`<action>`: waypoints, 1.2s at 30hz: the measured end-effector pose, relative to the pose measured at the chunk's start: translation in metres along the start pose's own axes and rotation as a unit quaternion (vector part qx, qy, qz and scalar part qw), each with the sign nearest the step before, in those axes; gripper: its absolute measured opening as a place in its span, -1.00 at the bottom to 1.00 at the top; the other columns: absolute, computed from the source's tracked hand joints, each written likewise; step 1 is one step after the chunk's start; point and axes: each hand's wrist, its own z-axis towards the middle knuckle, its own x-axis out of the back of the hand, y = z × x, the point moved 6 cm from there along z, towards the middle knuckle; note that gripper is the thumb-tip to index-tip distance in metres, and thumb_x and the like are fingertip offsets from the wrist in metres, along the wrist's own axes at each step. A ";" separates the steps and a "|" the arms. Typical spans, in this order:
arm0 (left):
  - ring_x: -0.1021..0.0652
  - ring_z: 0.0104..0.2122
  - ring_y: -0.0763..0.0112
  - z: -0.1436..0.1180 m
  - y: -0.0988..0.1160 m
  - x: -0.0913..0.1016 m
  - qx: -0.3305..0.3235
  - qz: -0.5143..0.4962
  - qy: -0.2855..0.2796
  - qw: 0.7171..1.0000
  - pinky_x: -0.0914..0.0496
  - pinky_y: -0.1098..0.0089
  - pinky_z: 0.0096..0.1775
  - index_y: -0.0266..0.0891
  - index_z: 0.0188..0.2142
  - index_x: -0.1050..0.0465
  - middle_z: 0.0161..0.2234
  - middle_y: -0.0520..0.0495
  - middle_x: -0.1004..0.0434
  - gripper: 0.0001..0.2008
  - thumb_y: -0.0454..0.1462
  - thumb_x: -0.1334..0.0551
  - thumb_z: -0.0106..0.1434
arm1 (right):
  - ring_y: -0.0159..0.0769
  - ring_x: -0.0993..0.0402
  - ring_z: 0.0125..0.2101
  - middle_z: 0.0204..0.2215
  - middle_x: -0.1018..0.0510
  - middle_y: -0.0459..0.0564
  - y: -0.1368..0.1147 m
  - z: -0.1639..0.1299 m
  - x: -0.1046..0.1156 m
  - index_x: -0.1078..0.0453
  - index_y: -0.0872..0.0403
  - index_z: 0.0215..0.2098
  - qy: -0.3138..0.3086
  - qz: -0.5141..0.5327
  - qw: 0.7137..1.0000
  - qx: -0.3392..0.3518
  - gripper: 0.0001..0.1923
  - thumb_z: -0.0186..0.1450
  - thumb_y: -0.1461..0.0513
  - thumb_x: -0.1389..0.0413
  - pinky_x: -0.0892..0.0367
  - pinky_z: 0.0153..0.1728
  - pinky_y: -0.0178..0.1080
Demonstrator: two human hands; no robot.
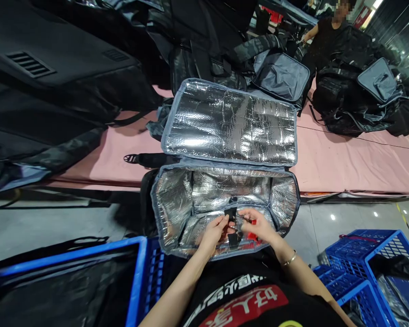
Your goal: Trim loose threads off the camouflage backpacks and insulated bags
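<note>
Both hands are down inside the open cooler bag (225, 200), which stands on the floor in front of the person with its silver-lined lid (230, 122) thrown back against the pink table (344, 159). The left hand (214, 232) pinches a small black tag (230, 217) at the bag's near wall; the right hand (259, 227) grips the same tag from the other side, with something red (252, 236) half hidden under its fingers. Blue crates (361, 259) sit on either side. Black bags (347, 86) are heaped on the table, and another person (327, 32) works beyond them.
</note>
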 end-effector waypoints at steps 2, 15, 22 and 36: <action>-0.45 -0.62 0.39 0.002 -0.001 0.001 -0.020 0.011 -0.005 1.000 -0.27 0.45 -0.58 -0.26 -0.36 -0.41 -0.56 -0.01 -0.51 -0.62 -0.01 -0.23 -0.05 | -0.35 -0.42 -0.41 -0.38 -0.51 -0.09 -0.010 -0.008 -0.007 -0.42 0.06 -0.22 -0.033 0.005 0.999 0.009 -0.77 0.18 0.13 -0.15 -0.30 -0.44 -0.36; -0.38 -0.64 0.49 0.006 -0.006 -0.001 -0.069 0.072 -0.032 0.994 -0.26 0.47 -0.57 -0.34 -0.06 -0.38 -0.51 0.02 -0.46 -0.39 -0.04 -0.22 -0.08 | -0.20 -0.42 -0.13 -0.05 -0.41 0.04 -0.023 -0.012 0.008 -0.29 0.12 0.00 0.078 -0.044 0.994 -0.054 -0.67 0.32 0.15 -0.07 -0.39 -0.16 -0.08; -0.40 -0.59 0.45 0.007 -0.002 -0.001 -0.116 0.114 -0.015 0.986 -0.29 0.45 -0.52 -0.27 -0.22 -0.45 -0.59 0.10 -0.36 -0.43 0.02 -0.35 -0.18 | -0.30 -0.44 -0.27 -0.19 -0.46 -0.01 -0.019 -0.051 0.057 -0.34 0.14 -0.10 0.176 -0.064 0.981 -0.059 -0.72 0.33 0.12 -0.05 -0.40 -0.27 -0.18; -0.53 -0.53 0.26 -0.005 0.019 0.012 -0.121 0.248 0.034 0.961 -0.38 0.34 -0.45 -0.18 -0.24 -0.42 -0.49 -0.04 -0.57 -0.59 0.01 -0.18 -0.01 | -0.42 -0.13 -0.61 -0.64 -0.31 -0.15 0.032 -0.106 0.110 -0.27 0.09 -0.54 0.296 -0.166 0.933 -0.118 -0.74 0.22 0.12 0.03 -0.08 -0.55 -0.36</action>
